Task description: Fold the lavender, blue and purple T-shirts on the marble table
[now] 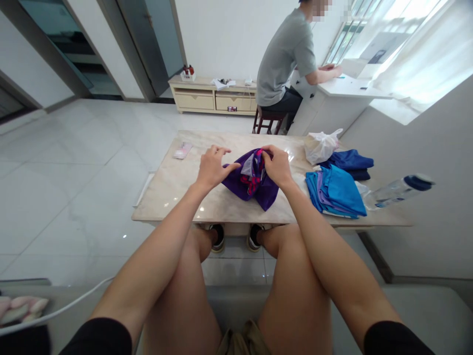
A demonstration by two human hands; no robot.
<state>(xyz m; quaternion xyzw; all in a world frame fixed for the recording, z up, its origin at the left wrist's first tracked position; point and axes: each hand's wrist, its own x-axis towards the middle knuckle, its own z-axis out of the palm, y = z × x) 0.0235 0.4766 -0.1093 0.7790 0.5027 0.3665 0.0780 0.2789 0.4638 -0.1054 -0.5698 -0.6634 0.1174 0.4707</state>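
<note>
Purple cloth: a crumpled purple cloth (251, 173) lies on the near half of the pale table (185, 192), about mid-width, between the two hands. Pale grey and a red-and-blue pattern show in its middle; purple spreads around them, one corner pointing toward the near edge.

Left hand: the left hand (213, 166) is on the cloth's left side, fingers spread, grasping nothing that I can see. Thumb tip reaches the cloth's left edge; touching or just above, cannot tell.

Right hand: the right hand (278, 165) has thumb and fingertips closed in a pinch on the cloth's far right edge.

Handling, my judgement: thin, slippery-looking fabric, likely to bunch. A light fingertip pinch on the right would serve, with the left hand laid flat on the opposite edge before any pull. Part the layers by feel; a hard tug could drag the whole heap.

Right end: a pile of blue and lilac cloth (336, 192) near, dark blue cloth (349, 162) and a white plastic bag (320, 147) farther off. A clear bottle (393, 192) stands beside the pile; elbow room matters there.

Far left: a pink packet (183, 151), well apart from the hands.
</note>
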